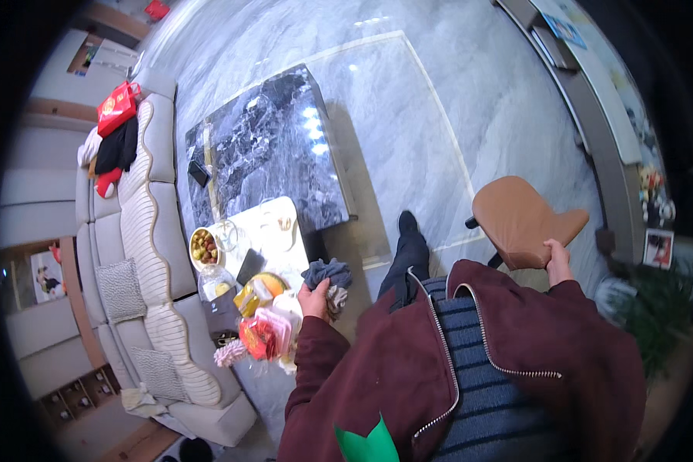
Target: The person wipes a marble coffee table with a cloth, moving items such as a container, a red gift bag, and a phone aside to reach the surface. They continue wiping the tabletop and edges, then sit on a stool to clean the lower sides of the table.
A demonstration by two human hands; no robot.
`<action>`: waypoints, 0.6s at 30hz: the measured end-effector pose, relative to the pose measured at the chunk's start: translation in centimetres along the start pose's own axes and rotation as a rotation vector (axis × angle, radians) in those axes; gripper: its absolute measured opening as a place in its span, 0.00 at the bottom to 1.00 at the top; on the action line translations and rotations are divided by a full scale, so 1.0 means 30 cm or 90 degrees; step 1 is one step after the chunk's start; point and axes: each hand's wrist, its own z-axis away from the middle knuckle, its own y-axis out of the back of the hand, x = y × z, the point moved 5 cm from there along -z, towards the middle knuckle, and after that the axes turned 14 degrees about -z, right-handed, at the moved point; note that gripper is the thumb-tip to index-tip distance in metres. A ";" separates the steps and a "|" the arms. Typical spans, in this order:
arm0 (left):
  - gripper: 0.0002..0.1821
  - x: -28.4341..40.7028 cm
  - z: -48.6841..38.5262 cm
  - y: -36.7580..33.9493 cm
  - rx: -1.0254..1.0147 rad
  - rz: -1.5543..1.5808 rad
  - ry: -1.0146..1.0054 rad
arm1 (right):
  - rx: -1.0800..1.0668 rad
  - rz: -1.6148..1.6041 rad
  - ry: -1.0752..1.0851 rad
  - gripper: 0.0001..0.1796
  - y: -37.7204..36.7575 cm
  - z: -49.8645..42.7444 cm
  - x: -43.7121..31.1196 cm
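Note:
Bunched grey cloths [327, 274] are in my left hand [315, 300], beside the right edge of a white tabletop [274, 222]. My right hand [558, 261] grips the edge of a brown leather-like chair [511, 222], its thumb on top and its fingers mostly hidden. On the white top, near my left hand, lie a dark phone-like slab [250, 265], a bowl of round brown fruit or nuts [204, 248], a yellow packet [251, 297] and a red packet [258, 338].
A dark marble coffee table [265, 144] adjoins the white top. Along the left stands a grey sofa [170, 242] with cushions, clothes and a red bag [117, 108]. A long low cabinet [598, 110] runs down the right, near a green plant [649, 317].

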 end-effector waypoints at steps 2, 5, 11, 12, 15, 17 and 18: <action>0.19 0.079 -0.128 -0.062 0.005 -0.010 -0.024 | -0.013 0.013 0.011 0.19 -0.199 -0.069 -0.072; 0.15 0.233 -0.281 -0.138 0.040 -0.004 -0.035 | -0.008 0.063 -0.022 0.18 -0.511 -0.176 -0.161; 0.17 0.488 -0.509 -0.260 0.139 0.010 -0.044 | -0.096 0.092 -0.022 0.24 -1.173 -0.393 -0.292; 0.17 0.512 -0.544 -0.288 0.162 0.015 -0.041 | -0.118 0.099 -0.036 0.24 -1.294 -0.439 -0.307; 0.18 0.568 -0.623 -0.377 0.229 0.017 0.007 | -0.169 0.144 -0.024 0.22 -1.647 -0.567 -0.334; 0.18 0.630 -0.682 -0.448 0.278 0.021 0.022 | -0.181 0.201 -0.008 0.16 -1.903 -0.636 -0.352; 0.17 0.662 -0.710 -0.490 0.296 0.034 0.006 | -0.211 0.238 -0.002 0.15 -2.023 -0.657 -0.368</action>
